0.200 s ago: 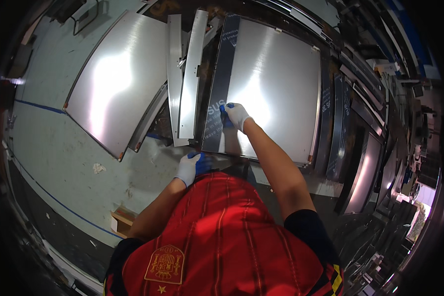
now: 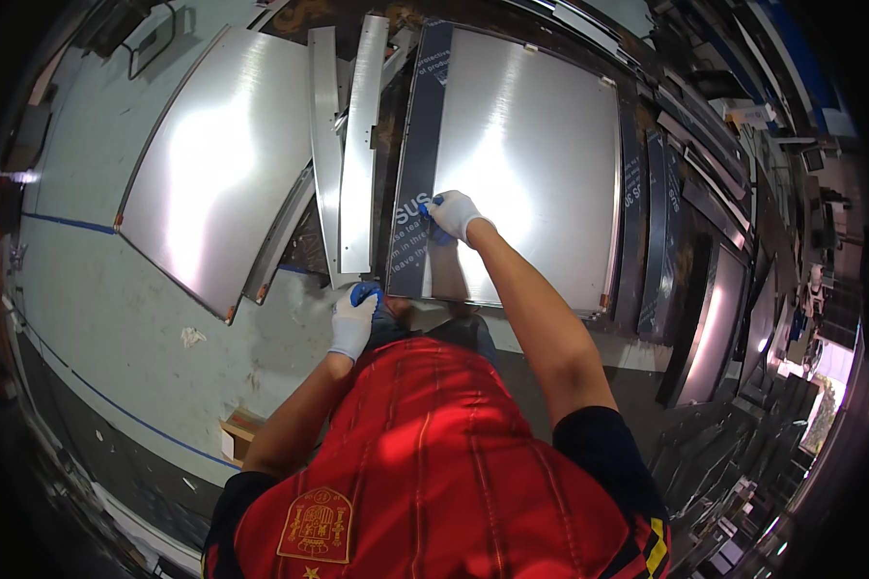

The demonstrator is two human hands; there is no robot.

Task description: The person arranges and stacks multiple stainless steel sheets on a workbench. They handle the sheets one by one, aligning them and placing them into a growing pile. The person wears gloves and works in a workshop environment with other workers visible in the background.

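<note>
A large brushed metal panel [image 2: 536,183] lies in front of me, with a strip of dark printed protective film [image 2: 410,232] along its left side. Above the border between film and bare metal is my right hand [image 2: 454,214], in a white and blue glove. Its fingers are curled together; whatever they may grip is hidden. My left hand [image 2: 354,314], gloved alike, is closed just off the panel's near left corner, close to the lower ends of two long metal strips [image 2: 359,164]. I cannot make out anything in its fingers.
Another large metal panel [image 2: 217,159] lies at the left. Film-covered strips [image 2: 658,232] and narrow metal pieces [image 2: 710,328] are at the right. A small cardboard box [image 2: 241,434] stands on the floor near my left elbow. A blue line [image 2: 72,224] crosses the floor.
My left hand has moved slightly up and left, away from my body, toward the long strips' lower ends. My right hand stays near the film's border, its fingers still curled.
</note>
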